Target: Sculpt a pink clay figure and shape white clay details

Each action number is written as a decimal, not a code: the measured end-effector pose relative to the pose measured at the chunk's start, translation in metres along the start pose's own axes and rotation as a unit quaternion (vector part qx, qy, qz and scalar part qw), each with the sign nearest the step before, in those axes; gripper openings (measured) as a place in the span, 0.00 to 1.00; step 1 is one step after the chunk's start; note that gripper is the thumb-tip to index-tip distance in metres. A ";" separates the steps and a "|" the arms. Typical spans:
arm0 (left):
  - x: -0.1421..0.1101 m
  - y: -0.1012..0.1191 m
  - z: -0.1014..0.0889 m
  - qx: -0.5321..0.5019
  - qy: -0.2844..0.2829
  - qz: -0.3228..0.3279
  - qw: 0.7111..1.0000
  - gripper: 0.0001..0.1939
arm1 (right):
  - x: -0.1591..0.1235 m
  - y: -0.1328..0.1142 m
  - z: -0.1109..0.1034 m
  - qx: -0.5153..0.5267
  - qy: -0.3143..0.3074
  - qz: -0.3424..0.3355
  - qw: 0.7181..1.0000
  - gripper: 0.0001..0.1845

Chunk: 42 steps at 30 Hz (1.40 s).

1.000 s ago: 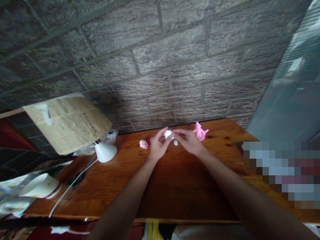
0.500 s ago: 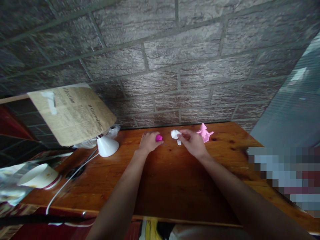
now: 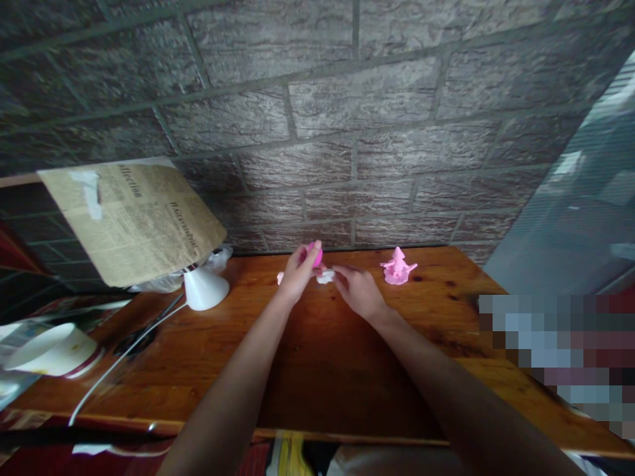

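Pinched between the thumb and fingers of my left hand (image 3: pixel 296 272) is a small bright pink piece (image 3: pixel 316 254), held just above the table near the wall. My right hand (image 3: pixel 363 292) has come in close beside it, fingertips closed at the edge of a small white lump (image 3: pixel 325 277) low over the tabletop. The lump's exact kind is too small to make out. To the right of that hand a pink toy figure (image 3: pixel 397 268) stands upright, with a pointed top, side arms and a round base. A pale pink bit (image 3: pixel 280 277) peeks out left of my left hand.
The wooden table (image 3: pixel 337 370) meets a grey brick wall (image 3: pixel 322 119). At left stand a lamp (image 3: pixel 206 289) with a newsprint shade, its white cord (image 3: pixel 124 357), dark scissors (image 3: pixel 139 340) and a paper cup (image 3: pixel 57 354). A blurred patch (image 3: pixel 550 357) covers the right side.
My left hand has lifted and turned the bright pink piece upward. My right hand has moved left with the white lump, away from the pink figure and towards my left hand.
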State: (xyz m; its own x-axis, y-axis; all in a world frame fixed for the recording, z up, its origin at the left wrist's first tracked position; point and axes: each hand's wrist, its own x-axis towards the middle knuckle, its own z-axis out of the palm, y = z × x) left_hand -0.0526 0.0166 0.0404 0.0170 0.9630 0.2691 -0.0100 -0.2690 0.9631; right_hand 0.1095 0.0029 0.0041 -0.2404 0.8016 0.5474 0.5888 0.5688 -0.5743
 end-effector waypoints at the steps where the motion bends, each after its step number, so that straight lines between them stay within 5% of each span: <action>1: -0.001 -0.002 0.001 -0.003 -0.020 -0.002 1.000 0.27 | 0.000 0.000 -0.005 0.015 0.024 0.003 1.000 0.13; 6: -0.007 -0.006 0.003 0.116 -0.031 0.076 0.990 0.23 | -0.005 -0.002 -0.028 0.124 0.107 0.040 0.986 0.15; 14: -0.018 0.003 0.014 0.339 -0.058 0.176 0.922 0.06 | -0.007 -0.003 -0.025 0.310 0.033 0.061 0.948 0.16; 22: -0.021 -0.001 0.015 0.384 -0.140 0.187 0.893 0.01 | -0.005 0.000 -0.032 0.285 0.022 0.005 0.958 0.14; 27: -0.018 -0.007 0.019 0.280 -0.125 0.170 0.936 0.19 | -0.001 0.006 -0.034 0.330 0.024 0.070 0.941 0.15; 32: -0.012 -0.005 0.013 0.105 -0.127 0.088 0.982 0.24 | 0.001 0.007 -0.039 0.413 -0.031 0.141 0.899 0.22; 37: -0.011 -0.007 0.016 -0.034 -0.141 0.006 0.989 0.26 | 0.000 0.007 -0.041 0.448 -0.052 0.167 0.877 0.22; 42: -0.014 -0.007 0.019 -0.030 -0.163 -0.038 0.985 0.31 | 0.000 0.001 -0.042 0.431 -0.024 0.150 0.889 0.26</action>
State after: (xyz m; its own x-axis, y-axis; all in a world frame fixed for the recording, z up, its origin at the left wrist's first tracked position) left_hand -0.0334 0.0049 0.0306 0.3404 0.9201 0.1936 -0.0562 -0.1857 0.9810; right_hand 0.1429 -0.0047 0.0294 -0.2167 0.9364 0.2759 -0.1744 0.2410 -0.9547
